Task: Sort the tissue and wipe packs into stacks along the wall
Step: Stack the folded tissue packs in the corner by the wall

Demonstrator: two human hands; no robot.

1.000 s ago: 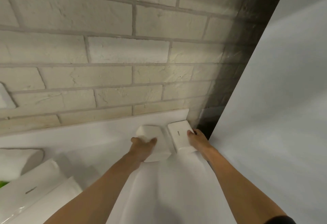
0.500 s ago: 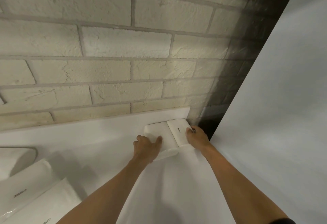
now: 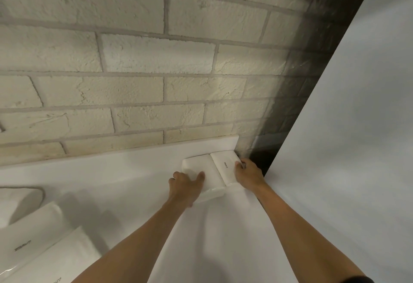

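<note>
Two white tissue packs lie side by side in the far right corner of the white surface, against the brick wall. The plain left pack (image 3: 202,170) is held by my left hand (image 3: 185,185), thumb on top and fingers round its left side. The right pack (image 3: 224,165) carries a small dark label. My right hand (image 3: 248,174) grips its right side, fingers curled over the edge. The two packs touch each other.
The white upstand (image 3: 134,155) runs along the foot of the brick wall (image 3: 156,59). A white panel (image 3: 346,148) closes the right side. Three larger white packs (image 3: 29,233) lie at the lower left, one of them rounded (image 3: 17,202).
Both packs have slid back toward the wall and closed together; a gap lay between them one second ago. Both hands moved with them.
</note>
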